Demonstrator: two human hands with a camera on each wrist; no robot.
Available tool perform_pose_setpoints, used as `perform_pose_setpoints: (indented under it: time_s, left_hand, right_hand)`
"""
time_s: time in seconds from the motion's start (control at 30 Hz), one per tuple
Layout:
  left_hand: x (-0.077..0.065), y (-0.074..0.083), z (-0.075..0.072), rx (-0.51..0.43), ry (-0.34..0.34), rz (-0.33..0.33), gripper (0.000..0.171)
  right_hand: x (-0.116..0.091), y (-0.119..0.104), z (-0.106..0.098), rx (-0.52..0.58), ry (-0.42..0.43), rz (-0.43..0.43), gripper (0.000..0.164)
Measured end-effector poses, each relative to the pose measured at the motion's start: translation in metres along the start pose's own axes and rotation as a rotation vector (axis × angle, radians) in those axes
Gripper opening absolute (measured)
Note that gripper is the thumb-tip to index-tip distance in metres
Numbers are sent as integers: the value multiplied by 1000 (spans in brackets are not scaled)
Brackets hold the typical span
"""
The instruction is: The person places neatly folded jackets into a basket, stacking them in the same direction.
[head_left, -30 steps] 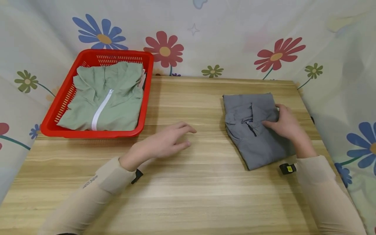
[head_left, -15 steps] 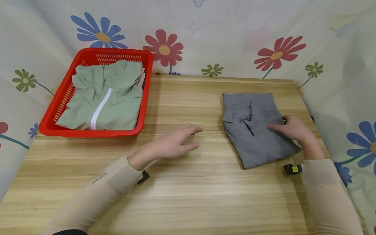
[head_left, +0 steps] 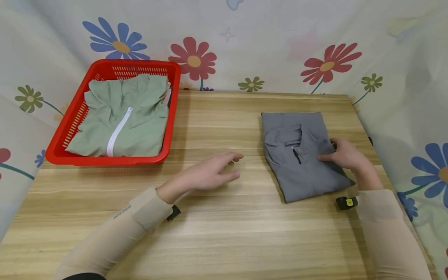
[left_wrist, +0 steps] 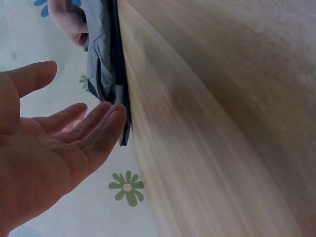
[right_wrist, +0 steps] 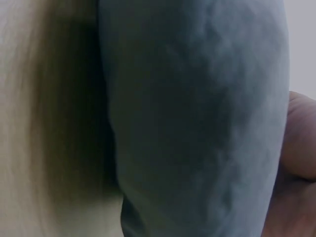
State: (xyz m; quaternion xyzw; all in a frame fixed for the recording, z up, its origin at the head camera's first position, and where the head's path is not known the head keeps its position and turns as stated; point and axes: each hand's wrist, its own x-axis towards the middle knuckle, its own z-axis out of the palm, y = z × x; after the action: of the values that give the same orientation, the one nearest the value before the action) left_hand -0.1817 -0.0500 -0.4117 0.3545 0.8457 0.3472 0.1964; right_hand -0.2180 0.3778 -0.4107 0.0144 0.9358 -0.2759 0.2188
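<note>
A folded grey jacket (head_left: pixel 304 163) with a collar and short dark zip lies flat on the right half of the table. My right hand (head_left: pixel 344 155) grips its right edge, thumb on top; the other fingers are partly hidden by the cloth. In the right wrist view the grey cloth (right_wrist: pixel 197 118) fills most of the picture, and part of the hand (right_wrist: pixel 298 143) shows behind it. Left of the jacket, my left hand (head_left: pixel 211 171) hovers over the wood with fingers loosely extended, touching nothing. The left wrist view shows this hand (left_wrist: pixel 54 148) palm-on, with the jacket (left_wrist: pixel 103 54) beyond.
A red plastic basket (head_left: pixel 171 128) stands at the back left, holding a folded light green jacket (head_left: pixel 140 128) with a white zip. Other cloth peeks out beneath it. Flower-printed curtain (head_left: pixel 273 35) borders the wooden table (head_left: pixel 224 237) at the back and sides.
My right hand has slid down and outward along the jacket's right edge. The jacket has turned slightly, its near edge shifting left. My left hand has moved a little right, towards it.
</note>
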Motion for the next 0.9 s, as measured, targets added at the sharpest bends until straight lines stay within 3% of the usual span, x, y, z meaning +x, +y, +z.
perform_pose_setpoints:
  time_s: [0.4,0.6,0.9]
  left_hand:
    - [12,4,6,-165,24,-36,63]
    - [16,3,5,-222,12,-58,62]
    - [16,1,8,-300,-3,-72,60]
  right_hand:
    - [-4,11,-2,34,-64,-119,69]
    - [-11,17,-5,-7,-112,-145,58]
    - [-12,19,-3,-61,-179,-221,69]
